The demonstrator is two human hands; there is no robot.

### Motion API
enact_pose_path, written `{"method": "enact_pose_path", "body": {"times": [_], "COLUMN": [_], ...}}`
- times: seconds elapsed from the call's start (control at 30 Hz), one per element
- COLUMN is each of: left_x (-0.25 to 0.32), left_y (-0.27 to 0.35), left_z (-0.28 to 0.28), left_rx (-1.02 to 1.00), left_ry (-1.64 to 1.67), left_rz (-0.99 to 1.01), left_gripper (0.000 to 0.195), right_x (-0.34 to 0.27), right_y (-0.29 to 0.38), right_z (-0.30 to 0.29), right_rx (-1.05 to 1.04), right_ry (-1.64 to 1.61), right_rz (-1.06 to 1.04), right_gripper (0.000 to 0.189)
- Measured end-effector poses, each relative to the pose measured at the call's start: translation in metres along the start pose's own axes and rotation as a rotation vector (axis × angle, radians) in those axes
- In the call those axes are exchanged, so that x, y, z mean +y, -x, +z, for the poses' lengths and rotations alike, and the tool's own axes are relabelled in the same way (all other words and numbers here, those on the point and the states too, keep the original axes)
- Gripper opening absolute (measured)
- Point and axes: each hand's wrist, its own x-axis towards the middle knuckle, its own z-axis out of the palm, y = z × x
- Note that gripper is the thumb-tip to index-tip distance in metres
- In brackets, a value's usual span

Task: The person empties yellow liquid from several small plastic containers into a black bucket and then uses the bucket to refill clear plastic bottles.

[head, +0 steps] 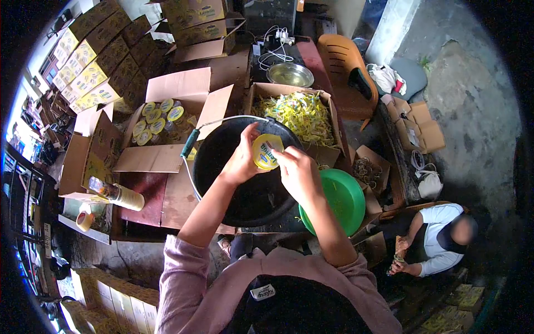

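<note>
My left hand holds a plastic cup with a printed yellow film lid, its lid turned up toward me. The fingers of my right hand are bent against the lid's right edge, with a fingertip lying over the film. Whether they pinch a bit of its rim is hard to see. Both hands are above a large black bucket with a wire handle and green grip. The bucket's inside is dark. The cup's body is mostly hidden by the lid and my left hand.
A carton of lidded cups stands at left; another carton brims with yellow film strips. A green basin sits right of the bucket, a metal bowl behind. Stacked cups lie at left. A seated person is at right.
</note>
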Motion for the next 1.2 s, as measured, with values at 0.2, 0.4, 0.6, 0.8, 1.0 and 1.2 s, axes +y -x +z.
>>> {"method": "enact_pose_path", "body": {"times": [0.2,0.4,0.6,0.8,1.0,1.2], "left_x": [0.003,0.0,0.003,0.004,0.005,0.004], "left_y": [-0.001,0.0,-0.002,-0.004,-0.004,-0.003], "left_z": [0.0,-0.001,0.0,-0.004,-0.004,-0.004], "left_rx": [0.007,-0.035,-0.063,-0.03,-0.024,-0.03], "left_ry": [-0.02,-0.05,-0.099,-0.091,-0.092,-0.11], "left_rz": [0.038,-0.006,0.026,0.015,-0.008,0.004], "left_gripper": [0.108,0.113,0.113,0.102,0.103,0.105], "right_x": [0.001,0.001,0.006,0.006,0.013,0.011], "right_y": [0.003,0.003,0.0,0.005,0.013,0.021], "right_z": [0.003,-0.001,0.003,-0.006,-0.006,-0.018], "right_rx": [-0.041,-0.097,-0.084,-0.232,-0.184,-0.203], "right_ry": [0.041,0.064,0.059,0.104,0.041,0.05], "right_rz": [0.026,0.053,0.03,0.094,0.09,0.12], "right_gripper": [0.027,0.024,0.023,0.025,0.021,0.022]}}
